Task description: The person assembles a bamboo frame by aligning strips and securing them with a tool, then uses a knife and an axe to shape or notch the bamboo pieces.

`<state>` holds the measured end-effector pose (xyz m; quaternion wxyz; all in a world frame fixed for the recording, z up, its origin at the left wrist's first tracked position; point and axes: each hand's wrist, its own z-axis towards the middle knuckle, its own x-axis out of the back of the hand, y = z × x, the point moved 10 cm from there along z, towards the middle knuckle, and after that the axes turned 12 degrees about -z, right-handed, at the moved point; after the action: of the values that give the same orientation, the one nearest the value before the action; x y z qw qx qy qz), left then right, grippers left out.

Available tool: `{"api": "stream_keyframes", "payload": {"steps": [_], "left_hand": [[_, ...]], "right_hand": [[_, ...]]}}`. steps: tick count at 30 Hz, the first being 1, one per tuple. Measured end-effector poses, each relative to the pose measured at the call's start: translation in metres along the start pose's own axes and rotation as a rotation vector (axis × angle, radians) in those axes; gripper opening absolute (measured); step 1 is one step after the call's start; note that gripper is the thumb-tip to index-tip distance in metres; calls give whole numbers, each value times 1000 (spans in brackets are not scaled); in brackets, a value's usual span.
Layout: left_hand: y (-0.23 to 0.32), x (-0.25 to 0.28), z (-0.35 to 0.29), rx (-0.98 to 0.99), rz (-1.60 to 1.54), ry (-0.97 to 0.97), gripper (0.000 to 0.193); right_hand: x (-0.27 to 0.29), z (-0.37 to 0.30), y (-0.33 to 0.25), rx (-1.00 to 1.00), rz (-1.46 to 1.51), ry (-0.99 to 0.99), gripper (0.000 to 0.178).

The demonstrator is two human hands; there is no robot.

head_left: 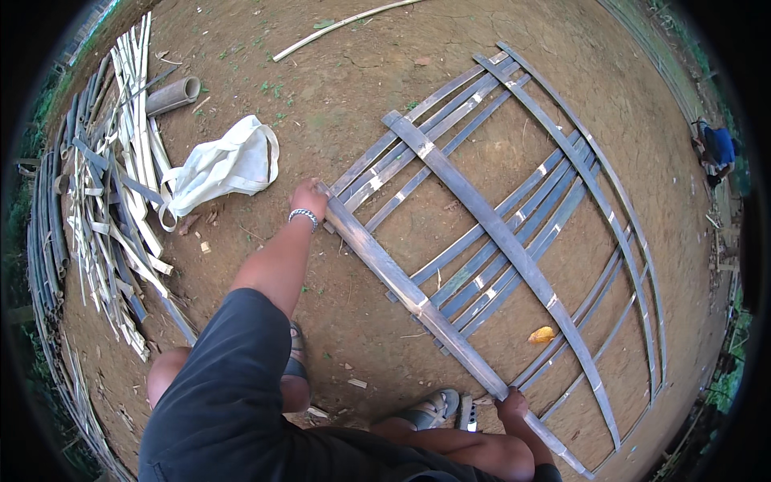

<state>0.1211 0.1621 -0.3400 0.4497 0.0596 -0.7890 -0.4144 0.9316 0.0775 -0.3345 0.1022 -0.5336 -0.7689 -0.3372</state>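
Note:
A slatted frame of split bamboo strips lies on the dirt before me. Its crosspieces run over and under several bundles of lengthwise slats [482, 277]. My left hand [309, 199], with a chain bracelet at the wrist, is closed round the far left end of the nearest bamboo crosspiece [411, 296]. Lower right, my right hand [511, 404] grips the same crosspiece a little short of its other end. A wide dark crosspiece [490, 221] spans the middle, and two narrower ones [598, 181] lie toward the far side.
Left of me is a heap of pale split bamboo [100, 233] beside long dark poles [48, 233]. A bamboo tube [173, 95] and a white bag [229, 161] lie near it. A long strip [345, 28] rests farther off. At the far right, a person in blue [715, 149] crouches.

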Motion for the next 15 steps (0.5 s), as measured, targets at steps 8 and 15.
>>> {"api": "stream_keyframes", "payload": {"steps": [8, 15], "left_hand": [[-31, -1, -65, 113, -144, 295, 71], [-30, -22, -97, 286, -255, 334, 74]], "right_hand": [[12, -5, -18, 21, -20, -28, 64], [11, -2, -23, 84, -40, 71, 73]]}}
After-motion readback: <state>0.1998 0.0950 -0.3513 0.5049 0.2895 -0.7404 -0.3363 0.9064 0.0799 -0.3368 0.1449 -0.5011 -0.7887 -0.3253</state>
